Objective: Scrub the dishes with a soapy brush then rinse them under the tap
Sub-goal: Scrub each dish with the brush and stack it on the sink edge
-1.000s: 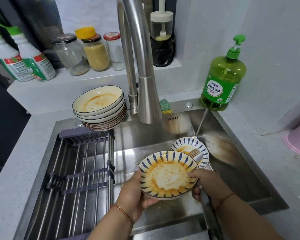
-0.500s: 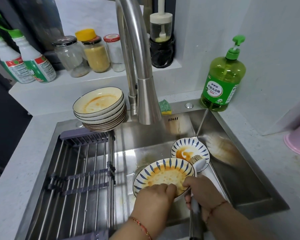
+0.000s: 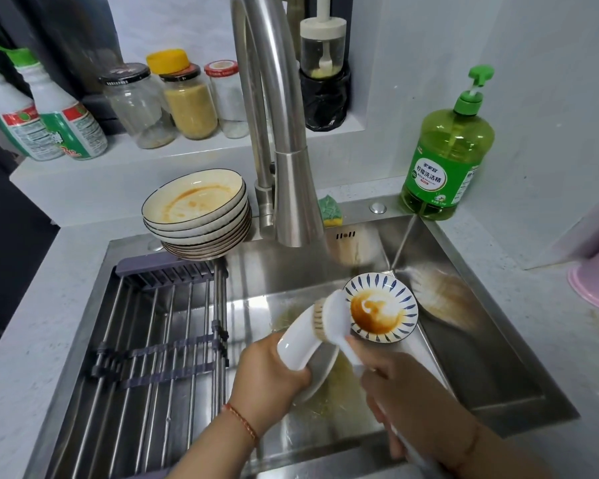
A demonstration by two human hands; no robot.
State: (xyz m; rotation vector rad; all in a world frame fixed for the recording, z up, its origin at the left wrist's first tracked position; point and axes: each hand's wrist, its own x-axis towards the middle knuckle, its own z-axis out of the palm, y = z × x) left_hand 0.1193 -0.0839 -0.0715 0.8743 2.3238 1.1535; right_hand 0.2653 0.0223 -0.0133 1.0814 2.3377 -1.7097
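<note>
The bowl (image 3: 300,344) is in your left hand (image 3: 268,378), turned so its white underside faces you, held low over the sink (image 3: 498,385) floor. Your fingers curl round its near rim; keep that grip firm, since a wet glazed bowl will likely slip when the bristles push on it. Your right hand (image 3: 393,385) is closed round the brush (image 3: 332,318) handle, with the head lying against the bowl's far edge. Judging by the orange streaks on the steel beneath, the inside is still greasy, so tilt the bowl towards the brush and work in circles from the centre out, then run once round the rim and the foot. Brace the bowl with your palm so the pressure goes into your hand, not into the air.

Just beyond the brush, a second bowl (image 3: 381,307) sits on the sink floor with a brown pool of sauce in it; keep your strokes clear of it so you do not splash that onto the one you hold. The tap (image 3: 291,188) hangs above and behind, with no water visible; rinse there once the scrub is done. The rack (image 3: 166,326) lies to your left for the clean piece. Farther back, stacked plates (image 3: 198,216) wait on the tabletop (image 3: 519,305), and the soap (image 3: 446,157) stands at the right corner.
</note>
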